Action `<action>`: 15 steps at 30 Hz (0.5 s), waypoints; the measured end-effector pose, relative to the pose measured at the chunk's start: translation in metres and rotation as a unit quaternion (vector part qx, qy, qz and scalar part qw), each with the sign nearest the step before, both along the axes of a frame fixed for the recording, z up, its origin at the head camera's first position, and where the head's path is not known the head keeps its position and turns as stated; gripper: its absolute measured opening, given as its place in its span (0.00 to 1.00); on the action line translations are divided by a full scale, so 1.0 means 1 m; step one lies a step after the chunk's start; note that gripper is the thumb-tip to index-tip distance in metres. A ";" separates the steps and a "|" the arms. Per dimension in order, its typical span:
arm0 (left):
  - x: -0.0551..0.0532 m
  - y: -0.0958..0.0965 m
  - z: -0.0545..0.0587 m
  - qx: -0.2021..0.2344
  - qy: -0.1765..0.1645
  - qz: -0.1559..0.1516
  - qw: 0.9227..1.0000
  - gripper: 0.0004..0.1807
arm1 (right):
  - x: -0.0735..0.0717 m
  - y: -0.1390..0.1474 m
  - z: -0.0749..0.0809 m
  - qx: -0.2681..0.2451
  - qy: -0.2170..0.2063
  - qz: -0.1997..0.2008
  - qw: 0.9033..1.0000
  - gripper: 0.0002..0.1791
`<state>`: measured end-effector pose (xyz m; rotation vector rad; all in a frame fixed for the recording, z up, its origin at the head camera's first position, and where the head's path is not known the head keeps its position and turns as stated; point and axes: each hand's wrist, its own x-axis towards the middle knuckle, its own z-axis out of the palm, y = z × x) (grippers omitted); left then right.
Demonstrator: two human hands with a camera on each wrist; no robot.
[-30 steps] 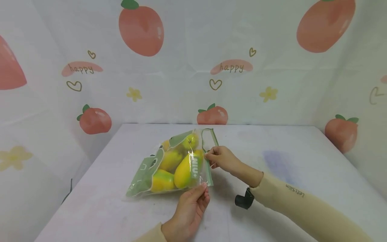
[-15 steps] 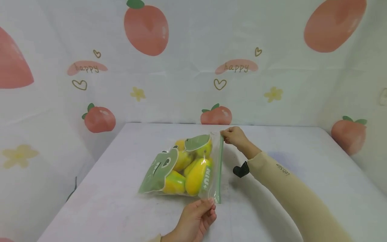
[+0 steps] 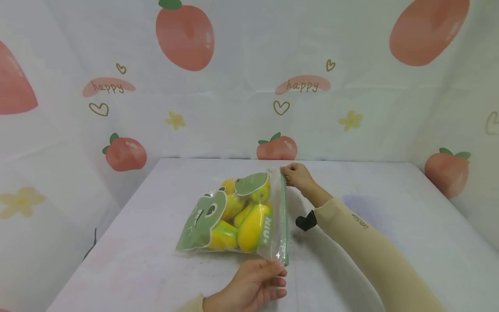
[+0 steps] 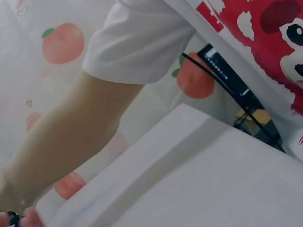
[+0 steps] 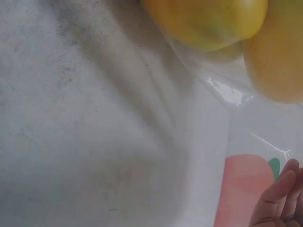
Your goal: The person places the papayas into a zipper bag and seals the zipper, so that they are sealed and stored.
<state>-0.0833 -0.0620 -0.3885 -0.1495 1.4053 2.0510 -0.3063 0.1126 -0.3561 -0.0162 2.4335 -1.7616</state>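
A clear zip bag with a green cartoon animal print lies on the table, its mouth facing right. Several yellow-green mangoes fill it, pressed against the plastic. My right hand pinches the far corner of the mouth, at the end of the green zip strip. At the near corner, my left hand holds the edge between thumb and index finger, the other fingers loosely bent. The strip runs straight between both hands. The right wrist view shows mangoes through the plastic and a few fingers below.
The bag rests mid-table on a white tabletop. A backdrop printed with fruit stands behind it. A black wrist camera hangs under the right forearm. A dark cable shows at the left table edge.
My right hand has moved to the far corner of the bag's mouth, and my left hand has come nearer the front. The strip, bent and gaping earlier, is now straight; the bag has shifted right.
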 end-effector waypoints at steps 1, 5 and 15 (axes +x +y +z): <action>-0.001 -0.002 0.002 -0.006 -0.004 -0.032 0.999 0.17 | 0.000 0.000 0.000 0.001 -0.002 0.000 1.000 0.17; -0.003 -0.013 0.014 -0.031 -0.001 -0.164 0.986 0.19 | 0.004 0.002 0.001 0.011 -0.010 0.010 1.000 0.21; -0.029 -0.045 0.062 -0.067 0.201 -0.214 0.954 0.19 | 0.020 0.012 0.001 0.014 -0.003 0.046 0.999 0.25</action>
